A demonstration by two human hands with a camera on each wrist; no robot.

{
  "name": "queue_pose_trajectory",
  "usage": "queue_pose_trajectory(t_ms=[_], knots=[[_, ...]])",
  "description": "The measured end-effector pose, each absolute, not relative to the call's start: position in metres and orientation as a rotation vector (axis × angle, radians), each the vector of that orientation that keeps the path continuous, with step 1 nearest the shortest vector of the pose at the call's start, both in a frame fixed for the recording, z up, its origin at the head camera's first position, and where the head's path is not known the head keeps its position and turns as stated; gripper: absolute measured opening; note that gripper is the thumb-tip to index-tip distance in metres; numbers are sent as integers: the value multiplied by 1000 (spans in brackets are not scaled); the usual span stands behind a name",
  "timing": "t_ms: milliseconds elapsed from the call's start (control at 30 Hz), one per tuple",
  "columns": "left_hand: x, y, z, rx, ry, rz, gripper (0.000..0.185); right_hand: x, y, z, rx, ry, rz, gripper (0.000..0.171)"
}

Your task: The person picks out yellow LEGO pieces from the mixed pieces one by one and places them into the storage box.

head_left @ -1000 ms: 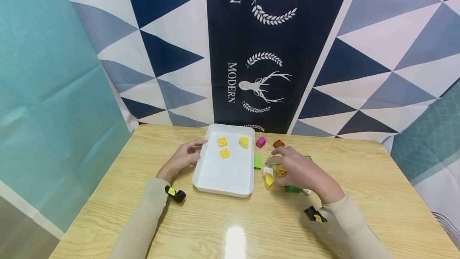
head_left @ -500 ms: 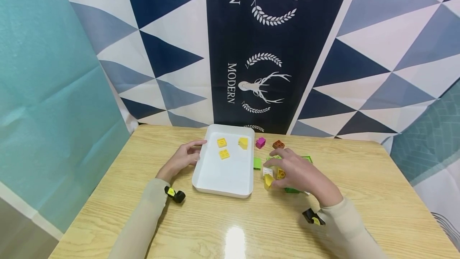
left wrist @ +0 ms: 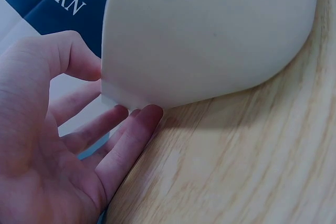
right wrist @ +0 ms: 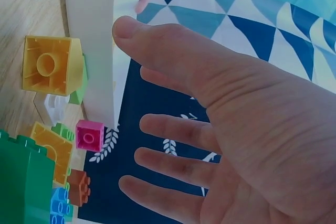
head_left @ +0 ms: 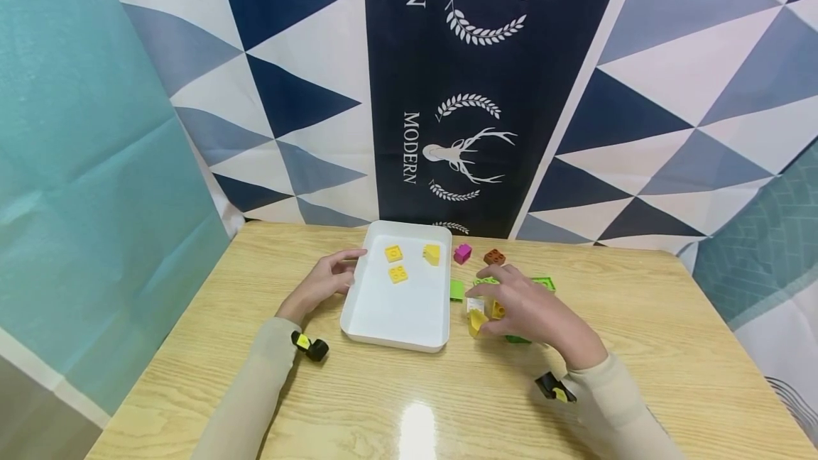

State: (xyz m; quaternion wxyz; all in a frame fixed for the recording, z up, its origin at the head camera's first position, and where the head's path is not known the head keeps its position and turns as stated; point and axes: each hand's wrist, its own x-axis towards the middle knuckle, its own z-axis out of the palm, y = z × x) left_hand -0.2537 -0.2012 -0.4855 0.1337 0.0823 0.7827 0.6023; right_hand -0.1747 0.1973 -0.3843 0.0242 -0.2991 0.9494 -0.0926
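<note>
My left hand [head_left: 322, 284] rests at the left side of a white tray [head_left: 393, 318], fingertips on its edge. In the left wrist view, the thumb and several fingertips touch the tray's wall [left wrist: 205, 40]. Two flat yellow bricks [head_left: 398, 274] and a sloped yellow brick [head_left: 431, 254] lie inside. My right hand [head_left: 537, 307] hovers over loose toy building bricks right of the tray, thumb close to a yellow sloped brick [head_left: 475, 323]. That hand's fingers are spread with nothing between them in the right wrist view. It partly hides a green brick [head_left: 517, 338].
Around the right hand lie a white brick [head_left: 475, 304], a lime brick [head_left: 456, 290], a magenta brick [head_left: 463, 254] and a brown brick [head_left: 494, 256]. Blue bricks [right wrist: 59, 203] show in the right wrist view. A patterned cloth [head_left: 441, 91] hangs behind the wooden table [head_left: 358, 403].
The right hand has shifted slightly, its fingers staying above the bricks. The left hand stays at the tray. The bricks have not visibly moved apart from a slight shift of the whole view.
</note>
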Motion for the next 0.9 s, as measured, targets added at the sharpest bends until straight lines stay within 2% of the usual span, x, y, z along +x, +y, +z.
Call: queue_pose_trajectory(t_ms=[900], knots=[[-253,-201,-484,235,2277,1728,73,-173,202,-381,-947,2918,-346,51]])
